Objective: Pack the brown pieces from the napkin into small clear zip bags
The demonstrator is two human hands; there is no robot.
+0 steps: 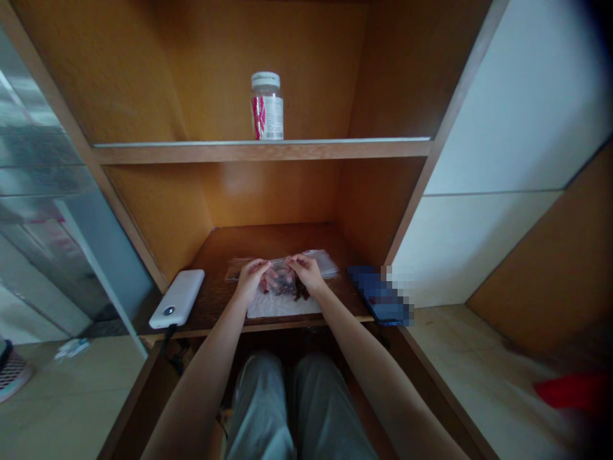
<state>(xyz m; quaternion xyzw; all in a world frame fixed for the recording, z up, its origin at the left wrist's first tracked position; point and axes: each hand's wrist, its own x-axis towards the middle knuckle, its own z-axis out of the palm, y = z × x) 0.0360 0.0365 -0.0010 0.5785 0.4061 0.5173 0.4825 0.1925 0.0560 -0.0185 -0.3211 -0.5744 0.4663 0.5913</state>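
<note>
Brown-black scraps (pixel 297 289) sat in a clear plastic bag (pixel 313 262) between the two hands, though the fingers and the low light hid most of them and I could not make out what they were. The bag's crinkled edges stuck out past both hands. The left hand (pixel 253 281) was curled narrowly over the bag, its fingers (pixel 268 278) pressing on the plastic. The right hand (pixel 306 273) was also nearly closed and pinched the bag from the other side, with its fingertips (pixel 290 260) close to the left hand's.

Under the hands lay a white sheet (pixel 282 305), perhaps paper, on a dark wooden desk (pixel 268 243). Left of the left hand was a white power bank (pixel 177 298) with a cable running over the desk edge. Right of the right hand lay a phone (pixel 378 297), partly blurred out. Above the hands, a labelled jar (pixel 267 107) stood on a wooden shelf (pixel 261 152).
</note>
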